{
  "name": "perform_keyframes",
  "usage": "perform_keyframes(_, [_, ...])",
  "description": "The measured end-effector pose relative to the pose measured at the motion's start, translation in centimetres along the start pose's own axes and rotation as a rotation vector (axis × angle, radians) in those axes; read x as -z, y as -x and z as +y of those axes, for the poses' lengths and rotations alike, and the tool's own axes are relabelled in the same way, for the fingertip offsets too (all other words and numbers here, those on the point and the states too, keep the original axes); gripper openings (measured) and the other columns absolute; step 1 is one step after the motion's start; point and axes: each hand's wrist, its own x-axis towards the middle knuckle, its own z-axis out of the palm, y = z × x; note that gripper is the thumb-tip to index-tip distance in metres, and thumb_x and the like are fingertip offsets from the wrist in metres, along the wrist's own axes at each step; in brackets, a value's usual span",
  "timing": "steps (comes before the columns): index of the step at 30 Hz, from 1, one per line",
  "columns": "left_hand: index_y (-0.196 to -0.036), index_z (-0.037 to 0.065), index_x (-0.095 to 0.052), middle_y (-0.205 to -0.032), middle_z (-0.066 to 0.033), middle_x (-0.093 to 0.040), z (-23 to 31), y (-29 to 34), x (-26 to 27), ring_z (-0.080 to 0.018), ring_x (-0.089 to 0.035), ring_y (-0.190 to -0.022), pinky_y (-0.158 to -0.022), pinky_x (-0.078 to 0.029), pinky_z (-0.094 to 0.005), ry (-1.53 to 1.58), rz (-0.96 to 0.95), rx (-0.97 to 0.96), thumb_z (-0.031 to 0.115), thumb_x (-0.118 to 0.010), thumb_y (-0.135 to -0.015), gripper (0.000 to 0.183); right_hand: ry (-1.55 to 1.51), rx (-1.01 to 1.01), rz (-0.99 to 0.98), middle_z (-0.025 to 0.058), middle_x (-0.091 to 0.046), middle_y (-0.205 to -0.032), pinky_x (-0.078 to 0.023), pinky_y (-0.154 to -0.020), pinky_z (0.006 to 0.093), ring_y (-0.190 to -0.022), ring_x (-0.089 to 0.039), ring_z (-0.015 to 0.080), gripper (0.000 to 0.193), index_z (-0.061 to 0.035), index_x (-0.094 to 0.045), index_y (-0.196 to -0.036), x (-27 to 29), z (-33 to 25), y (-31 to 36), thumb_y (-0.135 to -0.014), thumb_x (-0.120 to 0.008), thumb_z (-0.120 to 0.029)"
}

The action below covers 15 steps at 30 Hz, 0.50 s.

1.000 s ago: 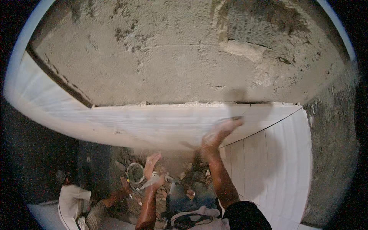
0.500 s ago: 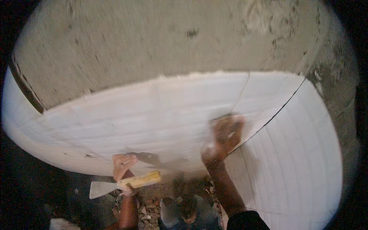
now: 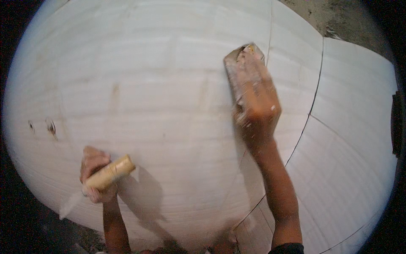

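Observation:
My right hand [image 3: 259, 101] is closed around a flat, rectangular grey-brown pad [image 3: 231, 70] with white smears, and lies over the white tiled wall [image 3: 177, 122] near a thin tile joint. White residue coats its fingers. In my left hand [image 3: 94, 161], at the lower left, is a putty knife [image 3: 111, 172]. Its yellowish handle points up and to the right, while the pale blade, blurred, points down and to the left. The left hand stands close to the wall and casts a shadow on it.
A dark corner joint [image 3: 316, 91] separates this wall from the tiled side wall [image 3: 355, 127] at right. Two pipe openings [image 3: 50, 126] show at left. Rough cement [image 3: 347, 19] lies above the tiles at upper right. A dark object [image 3: 396, 122] stands at the right rim.
The view has shifted down, so tiles now fill most of it and the cement band has nearly left. In the picture, the right hand is higher and the left hand farther left and higher.

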Motion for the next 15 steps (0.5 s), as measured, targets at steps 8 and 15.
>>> perform_keyframes(8, [-0.084, -0.005, -0.065, -0.080, -0.0150, -0.061, 0.9, -1.1, -1.0, -0.0242, -0.054, -0.075, -0.064, -0.041, -0.0358, 0.151, -0.022, 0.007, 0.062, -0.038, -0.093, 0.073, 0.101, -0.082, -0.004, 0.0195, -0.054, -0.147, -0.052, -0.105, 0.0419, -0.134, -0.056, 0.0354, 0.064, -0.0063, -0.058, -0.139, 0.5, 1.6, -0.2, -0.078, -0.063, 0.012])
perform_keyframes(15, [-0.122, -0.003, -0.057, -0.101, -0.0126, -0.064, 4.0, 5.2, 6.5, -0.0202, -0.061, -0.087, -0.073, -0.051, -0.0344, 0.207, 0.247, 0.651, 0.038, -0.064, -0.094, 0.051, 0.012, -0.055, -0.009, 0.0209, -0.057, -0.141, -0.057, -0.097, 0.0425, -0.121, -0.063, 0.0380, 0.062, -0.0046, -0.056, -0.140, 0.3, 3.5, -1.8, -0.081, -0.062, 0.015])
